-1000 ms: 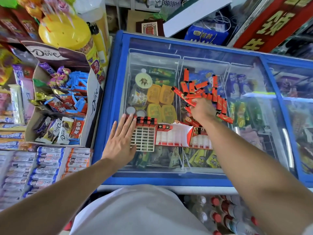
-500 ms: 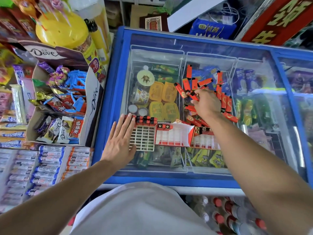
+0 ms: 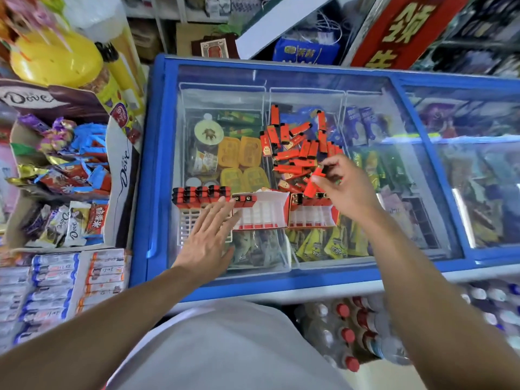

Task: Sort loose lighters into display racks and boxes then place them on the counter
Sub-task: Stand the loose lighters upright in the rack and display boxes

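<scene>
Here, right hand (image 3: 342, 187) pinching a red lighter (image 3: 315, 182) above the boxes (image 3: 284, 212), left hand (image 3: 208, 237) flat, apparently on the white rack (image 3: 187, 223)

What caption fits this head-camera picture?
Right hand pinches a red lighter above the loose pile; left hand lies flat on the white rack.

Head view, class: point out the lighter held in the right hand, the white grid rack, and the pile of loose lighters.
lighter (image 3: 314, 183), head view, on its red body.
white grid rack (image 3: 188, 224), head view, on its empty cells.
pile of loose lighters (image 3: 298, 149), head view, near its middle.
</scene>
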`<state>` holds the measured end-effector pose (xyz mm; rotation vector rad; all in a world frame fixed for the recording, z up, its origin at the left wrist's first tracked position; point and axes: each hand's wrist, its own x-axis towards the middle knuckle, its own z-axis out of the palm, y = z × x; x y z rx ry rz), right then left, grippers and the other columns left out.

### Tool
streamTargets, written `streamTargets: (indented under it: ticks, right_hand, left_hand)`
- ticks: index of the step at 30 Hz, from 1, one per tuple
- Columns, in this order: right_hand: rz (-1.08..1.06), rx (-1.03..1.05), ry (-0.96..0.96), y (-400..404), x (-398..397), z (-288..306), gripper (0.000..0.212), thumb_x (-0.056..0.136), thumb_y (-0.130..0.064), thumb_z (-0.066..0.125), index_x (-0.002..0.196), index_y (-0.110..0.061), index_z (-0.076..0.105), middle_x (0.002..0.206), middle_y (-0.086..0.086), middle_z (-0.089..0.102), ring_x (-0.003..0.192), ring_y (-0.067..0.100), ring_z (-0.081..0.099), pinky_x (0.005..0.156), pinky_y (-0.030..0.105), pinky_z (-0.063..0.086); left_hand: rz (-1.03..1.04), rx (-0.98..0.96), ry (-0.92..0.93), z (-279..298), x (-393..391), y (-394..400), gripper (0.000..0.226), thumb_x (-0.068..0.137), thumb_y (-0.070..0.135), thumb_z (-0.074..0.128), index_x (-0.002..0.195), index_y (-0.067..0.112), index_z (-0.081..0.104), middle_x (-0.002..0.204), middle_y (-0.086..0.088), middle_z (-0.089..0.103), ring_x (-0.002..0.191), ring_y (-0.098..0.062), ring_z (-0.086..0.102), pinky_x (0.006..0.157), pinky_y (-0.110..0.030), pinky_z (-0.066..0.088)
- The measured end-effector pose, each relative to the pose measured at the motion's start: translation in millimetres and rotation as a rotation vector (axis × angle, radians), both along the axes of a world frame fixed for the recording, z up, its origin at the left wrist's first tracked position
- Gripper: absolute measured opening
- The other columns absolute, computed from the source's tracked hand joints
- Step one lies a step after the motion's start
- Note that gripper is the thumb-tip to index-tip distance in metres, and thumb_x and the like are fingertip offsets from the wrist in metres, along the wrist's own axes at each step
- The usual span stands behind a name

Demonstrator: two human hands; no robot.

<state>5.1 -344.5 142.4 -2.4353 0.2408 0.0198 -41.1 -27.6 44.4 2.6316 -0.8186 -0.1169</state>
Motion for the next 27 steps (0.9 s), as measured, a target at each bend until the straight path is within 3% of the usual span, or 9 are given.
streamTargets:
  ticks: [4,6,9,11,13,16,22,27]
  right_hand:
    - [0.057,-0.062,0.088,-9,-23,-6,0.026,0.086,-0.039,0.076,0.104,-0.027,0.061,0.105,-0.013,0.068,0.096,0.008,0.062,0.086,0.029,0.048]
    - [0.075,-0.128,0.130,-12,-29,-14,0.024,0.083,-0.043,0.078,0.099,-0.032,0.065,0.103,-0.015,0.069,0.087,0.013,0.067,0.082,0.034,0.054]
    - [0.068,-0.174,0.168,-12,-34,-28,0.025,0.083,-0.041,0.078,0.104,-0.031,0.070,0.097,-0.012,0.069,0.074,0.009,0.064,0.068,0.031,0.055]
    - [0.054,-0.215,0.126,-8,-37,-38,0.022,0.085,-0.037,0.077,0.106,-0.031,0.072,0.098,-0.010,0.072,0.075,0.006,0.063,0.062,0.021,0.049]
    - [0.040,-0.259,0.099,-4,-39,-48,0.022,0.088,-0.037,0.075,0.109,-0.031,0.072,0.102,-0.010,0.074,0.078,0.008,0.066,0.063,0.020,0.049]
    - [0.043,-0.339,0.076,1,-40,-60,0.021,0.090,-0.038,0.073,0.110,-0.033,0.070,0.105,-0.009,0.075,0.087,0.009,0.070,0.068,0.025,0.055]
    - [0.029,-0.359,0.021,3,-38,-67,0.030,0.088,-0.043,0.074,0.116,-0.035,0.067,0.108,-0.014,0.073,0.089,0.006,0.069,0.065,0.020,0.049]
    - [0.021,-0.324,-0.060,3,-36,-65,0.021,0.087,-0.039,0.076,0.106,-0.031,0.071,0.097,-0.014,0.073,0.077,-0.001,0.060,0.060,0.018,0.046]
  left_hand:
    - [-0.109,0.027,0.037,-8,-8,-9,0.063,0.089,0.021,0.068,0.149,0.015,0.047,0.160,-0.007,0.038,0.151,-0.026,0.027,0.127,-0.035,0.001]
    - [-0.168,0.093,0.083,-12,-11,-10,0.068,0.089,0.022,0.067,0.152,0.018,0.043,0.160,-0.004,0.038,0.150,-0.025,0.030,0.122,-0.035,-0.001]
    - [-0.232,0.228,0.118,-17,-13,-10,0.074,0.097,0.034,0.054,0.161,0.020,0.019,0.169,-0.002,0.011,0.156,-0.022,0.004,0.120,-0.035,-0.012]
    - [-0.246,0.315,0.142,-17,-14,-10,0.077,0.100,0.039,0.048,0.162,0.023,0.006,0.169,0.001,-0.007,0.155,-0.019,-0.012,0.122,-0.036,-0.015]
    - [-0.254,0.345,0.170,-16,-15,-11,0.078,0.100,0.041,0.047,0.162,0.024,0.003,0.168,0.001,-0.014,0.154,-0.018,-0.018,0.123,-0.037,-0.015]
    - [-0.246,0.331,0.216,-14,-15,-12,0.078,0.099,0.039,0.049,0.162,0.024,0.006,0.168,0.001,-0.014,0.153,-0.017,-0.019,0.123,-0.036,-0.015]
    - [-0.232,0.300,0.245,-13,-14,-12,0.075,0.099,0.038,0.052,0.162,0.025,0.013,0.169,0.003,-0.010,0.153,-0.015,-0.018,0.120,-0.035,-0.014]
    - [-0.207,0.257,0.270,-13,-15,-12,0.070,0.098,0.036,0.054,0.160,0.025,0.023,0.169,0.004,-0.006,0.154,-0.014,-0.015,0.118,-0.033,-0.015]
